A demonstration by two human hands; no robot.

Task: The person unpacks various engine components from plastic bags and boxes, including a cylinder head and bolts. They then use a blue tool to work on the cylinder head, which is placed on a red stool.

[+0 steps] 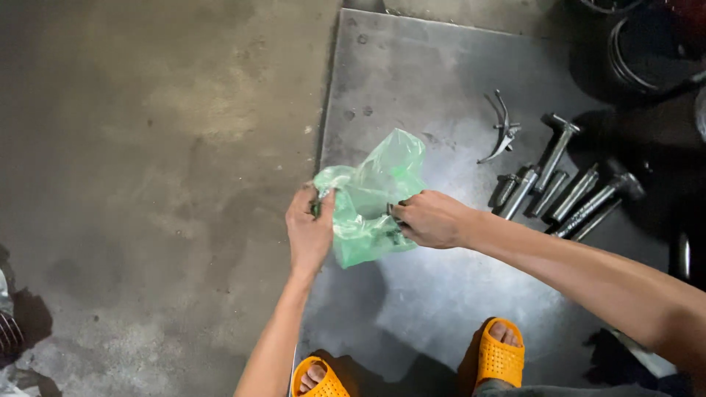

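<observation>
Both hands are gripping a green plastic bag (pixel 371 198) over a metal plate (pixel 434 81): left hand (pixel 309 231) pinching its nine o'clock edge, right hand (pixel 432 219) clutching its three o'clock side. Concrete floor (pixel 147 147) is surrounding them.

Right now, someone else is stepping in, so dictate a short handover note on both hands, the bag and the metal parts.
Left hand: pinching the left edge of the thin translucent green plastic bag.
Right hand: gripping the bag's right side.
The bag sits over the grey metal floor plate; what it holds can't be seen.
Done: bag held by both hands.
Left: dark steel shafts and bolts and a curved metal fork piece lie loose on the plate, untouched.
</observation>
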